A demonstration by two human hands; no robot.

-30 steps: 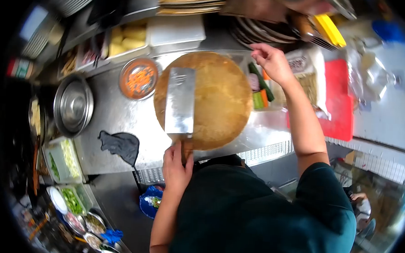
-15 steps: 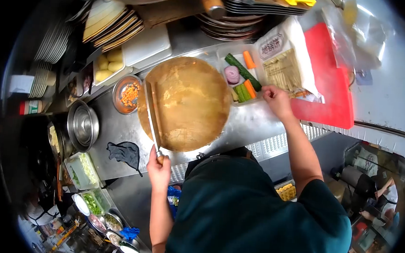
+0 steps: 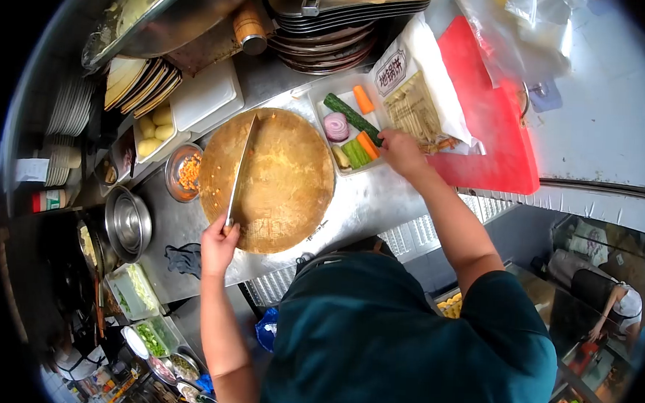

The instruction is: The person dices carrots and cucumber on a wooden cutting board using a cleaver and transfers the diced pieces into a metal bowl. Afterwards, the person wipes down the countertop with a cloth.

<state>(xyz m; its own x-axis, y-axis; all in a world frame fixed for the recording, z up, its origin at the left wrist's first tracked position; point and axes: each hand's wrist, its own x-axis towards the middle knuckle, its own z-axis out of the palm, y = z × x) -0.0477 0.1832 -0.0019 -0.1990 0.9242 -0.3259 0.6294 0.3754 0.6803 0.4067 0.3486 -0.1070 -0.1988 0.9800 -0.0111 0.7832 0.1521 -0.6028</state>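
Observation:
My left hand (image 3: pixel 220 246) is closed round the wooden handle of a cleaver (image 3: pixel 242 169). Its blade is seen nearly edge-on over the left part of a round wooden chopping block (image 3: pixel 287 178). At a clear tray (image 3: pixel 318 108) to the right, my right hand (image 3: pixel 404 153) has its fingers closed at the near end of a dark green cucumber (image 3: pixel 352 118); the fingertips are partly hidden. Around the cucumber lie a cut purple onion (image 3: pixel 335 127), carrot pieces (image 3: pixel 363 99) and a lighter green piece (image 3: pixel 356 153).
A bowl of diced orange bits (image 3: pixel 188 172) stands left of the block, near stacked steel bowls (image 3: pixel 128 224) and a dark cloth (image 3: pixel 183 259). Right of the tray are a printed white bag (image 3: pixel 434 80) and a red board (image 3: pixel 497 148). Plates (image 3: pixel 323 48) are stacked behind.
My right hand has moved from beside the tray onto the cucumber's end. My left hand still holds the cleaver, now farther in over the block. The whole view has shifted.

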